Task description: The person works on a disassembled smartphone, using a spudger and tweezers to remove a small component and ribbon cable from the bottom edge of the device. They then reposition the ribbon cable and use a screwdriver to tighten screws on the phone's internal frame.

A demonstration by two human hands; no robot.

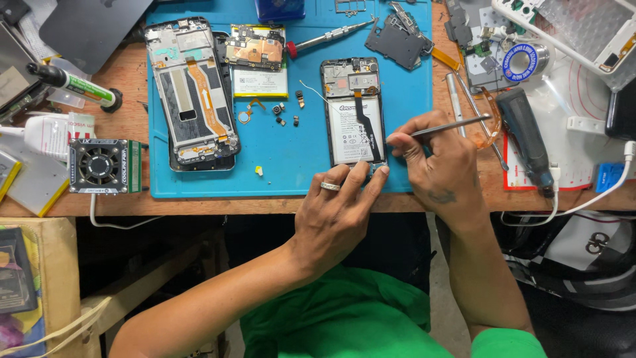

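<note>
The left hand [338,215], a ring on one finger, lies flat with its fingers spread and loosely open, the fingertips pressing on the lower edge of an opened phone [354,113] and holding nothing. The right hand [434,169] is closed in a pinch on a thin metal tool [450,126], gripped like a pen, whose shaft slants up and away to the right; whether its working end meets the phone's right edge is hidden by the fingers. The phone lies back-open on a blue mat [285,166], just beyond both hands, showing a white battery label with dark print and a black flex strip down its middle.

Left of the left hand, on the same mat, lies a second phone frame [192,93] with an orange ribbon running along it. Between the two phones sit a circuit board over a white, yellow-edged battery [258,83] and a few small loose parts [285,113]. A red-handled screwdriver [328,36] lies beyond the opened phone.

Far to the left, on the wooden bench [132,126], stand a small square cooling fan [101,166] with a green side label, a white tube [46,132] and a black-tipped glue tube with a green and white label [76,85]. Right of the right hand lie a dark electric driver [527,136], a solder reel with a blue round label [527,63] and a white cable [596,195].
</note>
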